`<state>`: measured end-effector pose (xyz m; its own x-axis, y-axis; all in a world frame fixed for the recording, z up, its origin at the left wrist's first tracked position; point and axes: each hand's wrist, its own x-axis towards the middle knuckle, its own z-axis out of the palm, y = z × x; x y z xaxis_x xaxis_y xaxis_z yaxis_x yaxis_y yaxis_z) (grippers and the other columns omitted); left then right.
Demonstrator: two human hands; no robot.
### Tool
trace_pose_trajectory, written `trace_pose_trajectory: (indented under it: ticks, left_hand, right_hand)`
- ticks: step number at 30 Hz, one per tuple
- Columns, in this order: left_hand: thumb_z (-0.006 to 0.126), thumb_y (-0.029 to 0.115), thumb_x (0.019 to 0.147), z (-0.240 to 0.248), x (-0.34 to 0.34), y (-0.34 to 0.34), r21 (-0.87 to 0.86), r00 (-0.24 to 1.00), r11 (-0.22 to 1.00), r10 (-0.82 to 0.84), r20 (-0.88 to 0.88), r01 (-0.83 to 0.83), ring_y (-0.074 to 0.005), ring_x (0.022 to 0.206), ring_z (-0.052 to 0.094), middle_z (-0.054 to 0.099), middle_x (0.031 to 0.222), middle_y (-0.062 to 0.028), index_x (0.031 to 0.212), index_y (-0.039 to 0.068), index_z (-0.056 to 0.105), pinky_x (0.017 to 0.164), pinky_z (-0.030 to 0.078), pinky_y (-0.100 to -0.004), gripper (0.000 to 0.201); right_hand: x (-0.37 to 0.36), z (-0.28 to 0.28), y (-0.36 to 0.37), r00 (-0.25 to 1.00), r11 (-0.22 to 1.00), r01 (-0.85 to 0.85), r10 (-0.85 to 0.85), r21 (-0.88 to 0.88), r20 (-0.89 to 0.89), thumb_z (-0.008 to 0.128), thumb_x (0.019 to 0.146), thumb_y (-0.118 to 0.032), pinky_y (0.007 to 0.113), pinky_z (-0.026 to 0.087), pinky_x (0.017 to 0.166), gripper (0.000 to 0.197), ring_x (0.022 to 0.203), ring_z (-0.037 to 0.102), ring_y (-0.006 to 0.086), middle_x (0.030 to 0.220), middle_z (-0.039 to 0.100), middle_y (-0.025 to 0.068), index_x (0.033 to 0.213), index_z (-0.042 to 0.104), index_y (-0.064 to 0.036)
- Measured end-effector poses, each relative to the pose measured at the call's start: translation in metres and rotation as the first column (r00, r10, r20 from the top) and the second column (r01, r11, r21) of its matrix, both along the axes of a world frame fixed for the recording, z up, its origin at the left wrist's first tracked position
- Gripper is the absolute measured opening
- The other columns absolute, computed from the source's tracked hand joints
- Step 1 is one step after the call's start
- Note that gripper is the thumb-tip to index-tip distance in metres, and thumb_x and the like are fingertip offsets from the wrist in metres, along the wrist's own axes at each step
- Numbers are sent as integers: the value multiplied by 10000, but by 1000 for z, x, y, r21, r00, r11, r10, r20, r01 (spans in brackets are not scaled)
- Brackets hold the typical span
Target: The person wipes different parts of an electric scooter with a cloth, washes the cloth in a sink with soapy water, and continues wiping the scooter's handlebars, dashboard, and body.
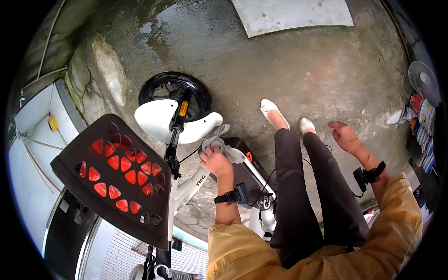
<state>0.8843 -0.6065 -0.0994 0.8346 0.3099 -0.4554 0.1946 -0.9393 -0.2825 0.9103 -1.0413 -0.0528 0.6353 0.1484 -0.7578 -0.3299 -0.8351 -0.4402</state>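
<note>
My left hand [216, 162] holds a crumpled grey cloth [222, 148] against the white frame of an electric bike [192, 187]. The cloth lies just behind the white front fender [155, 119], and part of it hangs past my fingers. A black front wheel [199, 88] shows beyond the fender, with an orange reflector [184, 108] on the fork beside it. On the left, a dark basket [100, 161] with cut-out holes has something red inside. Away from the bike, my right hand [346, 136] hangs in the air to the right, fingers loosely apart and nothing visible in them.
A pale flat board [298, 16] lies on the stained concrete floor [261, 60] at the far side. To the right stand a grey fan [423, 79] and a stack of papers [424, 123]. Behind the basket is a white wall [35, 140] with cables.
</note>
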Motion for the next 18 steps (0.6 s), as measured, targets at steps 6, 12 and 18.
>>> trace_pose_trajectory:
  ticks: [6, 12, 18]
  left_hand:
    - [651, 126, 691, 79, -69, 29, 101, 999, 995, 23, -48, -18, -302, 1101, 440, 538, 1158, -40, 971, 150, 669, 879, 329, -428, 282]
    - [548, -8, 732, 154, -125, 74, 111, 850, 972, 123, 512, -208, -376, 1031, 482, 531, 1127, -185, 1092, 42, 604, 863, 377, -502, 368]
    - [498, 17, 817, 76, -124, 124, -711, 183, 404, 911, 369, -575, -222, 916, 571, 602, 1084, -163, 1206, -65, 500, 848, 445, -306, 397]
  right_hand:
    - [-13, 8, -17, 1000, 1000, -7, 7, 13, 31, 515, 798, -19, 434, 477, 805, 288, 939, 573, 401, 1039, 597, 214, 1083, 554, -32]
    - [-21, 15, -46, 998, 997, 15, -10, -73, 68, 505, 793, -10, 421, 481, 800, 292, 933, 576, 396, 1039, 598, 215, 1078, 561, -33]
    - [-34, 5, -64, 997, 995, -11, 19, -98, 74, 507, 788, -12, 419, 484, 800, 283, 924, 582, 392, 1026, 604, 215, 1063, 572, -30]
